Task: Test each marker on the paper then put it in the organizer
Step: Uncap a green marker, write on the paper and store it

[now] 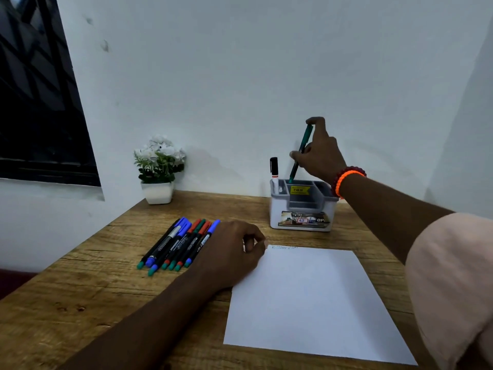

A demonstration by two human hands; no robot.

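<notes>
My right hand (318,153) pinches a green marker (301,150) and holds it tilted, its lower end dipping into a rear compartment of the white and grey organizer (302,213). A white marker with a black cap (274,170) stands upright in the organizer's left slot. My left hand (229,251) rests with curled fingers on the top left corner of the white paper (312,303), which carries a faint scribble along its top edge. Several markers (178,244) with blue, green and red caps lie side by side on the table just left of my left hand.
A small white pot of white flowers (159,169) stands at the table's back left against the wall. The wooden table (80,289) runs to a left edge below a dark window (34,89). An orange and red bead bracelet (346,180) circles my right wrist.
</notes>
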